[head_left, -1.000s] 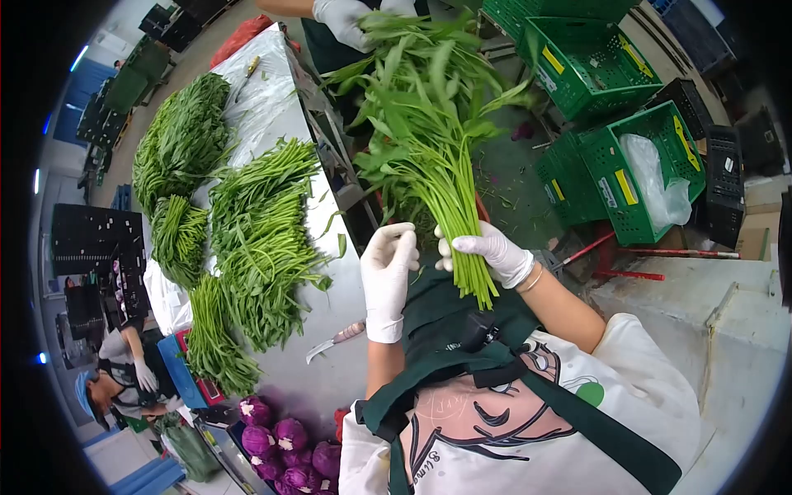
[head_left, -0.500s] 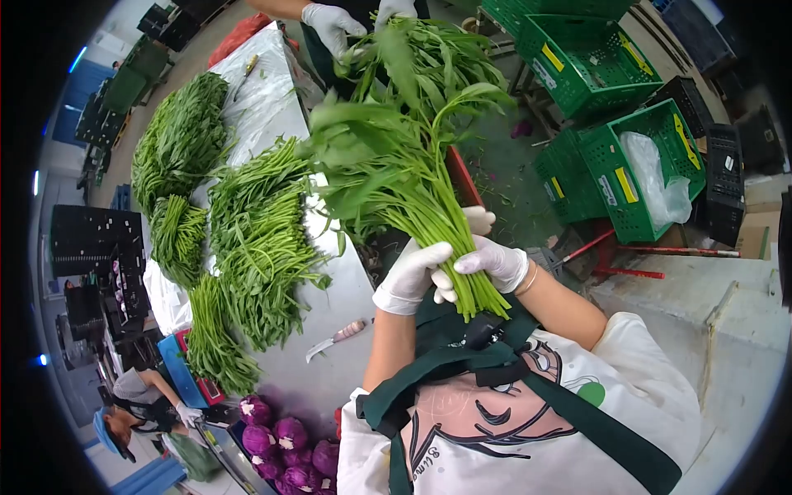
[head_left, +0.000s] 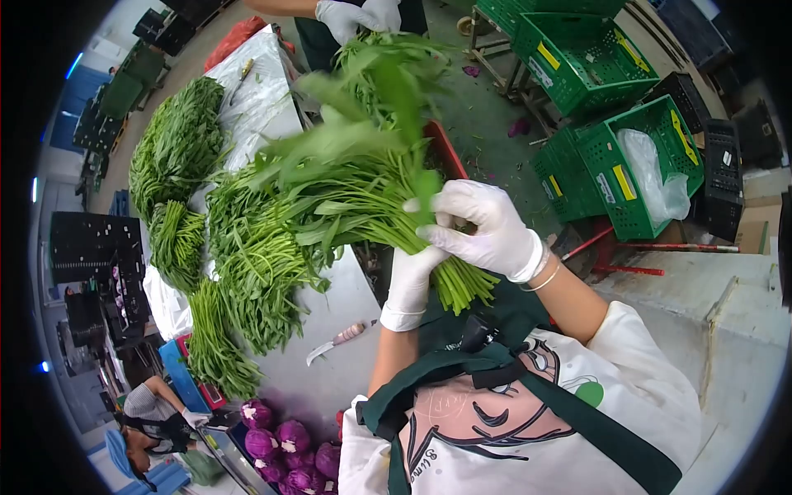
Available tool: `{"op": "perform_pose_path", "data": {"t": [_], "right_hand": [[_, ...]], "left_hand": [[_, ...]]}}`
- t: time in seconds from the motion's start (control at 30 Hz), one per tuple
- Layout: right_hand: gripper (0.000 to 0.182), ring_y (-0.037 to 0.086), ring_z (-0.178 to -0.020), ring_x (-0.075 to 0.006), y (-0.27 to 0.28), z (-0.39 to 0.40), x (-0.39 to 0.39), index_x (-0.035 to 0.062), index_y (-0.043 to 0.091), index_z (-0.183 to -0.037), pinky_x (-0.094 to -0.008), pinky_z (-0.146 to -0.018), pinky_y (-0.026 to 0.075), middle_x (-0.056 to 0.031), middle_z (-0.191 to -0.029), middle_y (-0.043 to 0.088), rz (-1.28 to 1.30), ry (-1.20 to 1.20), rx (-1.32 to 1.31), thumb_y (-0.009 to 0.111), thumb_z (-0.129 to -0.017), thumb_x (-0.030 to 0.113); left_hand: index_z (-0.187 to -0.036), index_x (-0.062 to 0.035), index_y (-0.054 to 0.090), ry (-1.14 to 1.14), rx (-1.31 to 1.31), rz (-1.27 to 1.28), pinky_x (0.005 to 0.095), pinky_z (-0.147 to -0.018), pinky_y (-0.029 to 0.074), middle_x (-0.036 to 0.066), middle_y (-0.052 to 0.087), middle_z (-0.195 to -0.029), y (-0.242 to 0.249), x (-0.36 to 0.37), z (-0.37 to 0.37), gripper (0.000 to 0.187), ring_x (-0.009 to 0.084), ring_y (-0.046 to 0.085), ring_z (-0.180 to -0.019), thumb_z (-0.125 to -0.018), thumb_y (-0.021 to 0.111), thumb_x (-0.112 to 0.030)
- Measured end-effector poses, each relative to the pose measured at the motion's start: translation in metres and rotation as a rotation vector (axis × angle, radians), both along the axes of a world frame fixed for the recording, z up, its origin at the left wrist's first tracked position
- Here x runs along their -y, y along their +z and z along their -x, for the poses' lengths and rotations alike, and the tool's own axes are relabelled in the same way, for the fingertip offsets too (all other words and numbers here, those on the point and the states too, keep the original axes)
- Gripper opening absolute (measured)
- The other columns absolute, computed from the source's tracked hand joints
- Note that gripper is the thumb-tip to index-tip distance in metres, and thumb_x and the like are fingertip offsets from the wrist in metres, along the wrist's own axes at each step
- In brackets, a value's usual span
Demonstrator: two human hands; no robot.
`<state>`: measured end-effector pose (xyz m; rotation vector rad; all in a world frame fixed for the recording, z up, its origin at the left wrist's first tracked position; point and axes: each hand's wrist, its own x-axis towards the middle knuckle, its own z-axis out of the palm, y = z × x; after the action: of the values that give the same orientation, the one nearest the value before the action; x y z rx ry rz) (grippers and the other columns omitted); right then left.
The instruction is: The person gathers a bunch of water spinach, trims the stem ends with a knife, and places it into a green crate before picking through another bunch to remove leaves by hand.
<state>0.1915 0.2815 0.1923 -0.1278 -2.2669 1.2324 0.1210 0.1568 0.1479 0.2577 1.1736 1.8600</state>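
Note:
A bunch of long-stemmed leafy greens (head_left: 363,194), which look like water spinach, is in my gloved left hand (head_left: 414,280). That hand is closed round the lower stems, and the cut ends poke out at its right. The tops lean left over the table, partly smeared by motion. Just above the stems, my gloved right hand (head_left: 491,227) has thumb and fingers drawn together at a blurred green leaf (head_left: 426,188). On the metal table (head_left: 330,305), left of my left forearm, lies a knife (head_left: 337,342).
More bundled greens (head_left: 256,272) and a big leafy pile (head_left: 173,140) cover the table. Purple cabbages (head_left: 290,435) sit at its near end. Across from me, a co-worker's gloved hands (head_left: 355,16) hold greens. Green crates (head_left: 643,165) stand right; a red container edge (head_left: 445,148) shows behind the bunch.
The bunch has tipped left and lower. My right hand has come off the lower stems and moved up to a leaf. The co-worker's hands opposite have shifted up and closer together.

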Motion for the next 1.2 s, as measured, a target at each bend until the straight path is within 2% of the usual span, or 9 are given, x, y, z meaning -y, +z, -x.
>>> {"op": "perform_pose_path", "data": {"t": [0.27,0.47,0.57,0.7,0.73,0.83,0.9,1.0,1.2], "right_hand": [[0.038,0.044,-0.057,-0.0073,-0.004,0.005,0.005,0.0091,0.059,-0.108,-0.0221,-0.053,0.039,0.0014,-0.068,0.050,0.268,-0.125,0.052,0.075,-0.077,0.025],[0.024,0.044,-0.055,-0.0055,0.001,0.003,0.005,0.0049,0.063,-0.094,-0.0214,-0.052,0.039,0.0011,-0.069,0.054,0.330,-0.176,0.224,0.074,-0.078,0.017],[0.015,0.048,-0.056,-0.0041,-0.008,0.004,0.009,0.0033,0.063,-0.086,-0.0202,-0.053,0.040,0.0013,-0.071,0.057,0.427,-0.220,0.032,0.072,-0.080,0.013],[0.005,0.053,-0.059,-0.0042,-0.018,-0.001,0.006,0.0037,0.061,-0.083,-0.0203,-0.055,0.045,0.0014,-0.077,0.058,0.727,-0.068,-0.122,0.065,-0.084,0.004],[0.005,0.054,-0.062,-0.0049,-0.021,-0.005,0.002,0.0049,0.057,-0.087,-0.0206,-0.057,0.045,0.0001,-0.081,0.058,0.616,0.008,-0.134,0.062,-0.087,0.007],[0.009,0.054,-0.066,-0.0058,-0.031,-0.019,0.005,0.0060,0.053,-0.092,-0.0198,-0.061,0.045,-0.0006,-0.083,0.058,1.117,0.275,-0.092,0.060,-0.090,0.011],[0.012,0.054,-0.073,-0.0061,-0.035,-0.028,0.004,0.0061,0.050,-0.095,-0.0200,-0.069,0.044,-0.0011,-0.085,0.060,1.093,0.302,-0.002,0.058,-0.092,0.015],[0.015,0.055,-0.080,-0.0051,-0.043,-0.031,0.012,0.0052,0.051,-0.095,-0.0212,-0.074,0.044,0.0000,-0.086,0.060,0.977,0.251,0.031,0.060,-0.091,0.018],[0.017,0.055,-0.080,-0.0051,-0.042,-0.035,0.019,0.0040,0.051,-0.094,-0.0221,-0.074,0.044,-0.0010,-0.086,0.060,0.803,0.175,0.127,0.060,-0.091,0.018]], "left_hand": [[-0.100,0.0009,0.058,-0.106,-0.017,0.094,0.0289,-0.071,0.049,0.007,0.063,-0.085,0.015,0.005,-0.001,0.029,0.0157,0.061,-0.077,-0.072,0.065,-0.005],[-0.098,0.0017,0.058,-0.102,-0.026,0.095,0.0294,-0.070,0.050,0.007,0.063,-0.084,0.010,0.005,-0.005,0.028,0.0160,0.061,-0.076,-0.072,0.065,-0.005],[-0.101,0.0019,0.057,-0.096,-0.002,0.055,0.0300,-0.070,0.050,0.008,0.062,-0.084,0.005,0.005,-0.006,0.030,0.0171,0.061,-0.076,-0.073,0.064,-0.006],[-0.103,0.0014,0.055,-0.055,0.079,-0.039,0.0311,-0.070,0.050,0.008,0.062,-0.084,0.000,0.006,-0.005,0.031,0.0185,0.060,-0.074,-0.075,0.062,-0.010],[-0.104,0.0012,0.054,-0.042,0.100,-0.058,0.0314,-0.070,0.050,0.009,0.062,-0.084,0.000,0.006,-0.006,0.031,0.0188,0.060,-0.074,-0.076,0.062,-0.012],[-0.102,-0.0018,0.053,0.002,0.187,-0.076,0.0332,-0.071,0.049,0.009,0.059,-0.083,-0.001,0.006,-0.005,0.030,0.0227,0.058,-0.073,-0.079,0.058,-0.020],[-0.105,-0.0036,0.052,0.040,0.236,-0.095,0.0325,-0.070,0.049,0.011,0.059,-0.089,-0.015,0.008,-0.003,0.032,0.0215,0.058,-0.075,-0.081,0.056,-0.025],[-0.107,-0.0028,0.052,0.054,0.362,-0.162,0.0333,-0.074,0.049,0.009,0.058,-0.093,-0.009,0.008,-0.001,0.030,0.0199,0.058,-0.081,-0.081,0.058,-0.016],[-0.102,-0.0015,0.052,0.184,0.282,-0.003,0.0288,-0.074,0.047,0.007,0.057,-0.091,-0.020,0.007,-0.004,0.026,0.0157,0.057,-0.081,-0.078,0.058,-0.010]]}}
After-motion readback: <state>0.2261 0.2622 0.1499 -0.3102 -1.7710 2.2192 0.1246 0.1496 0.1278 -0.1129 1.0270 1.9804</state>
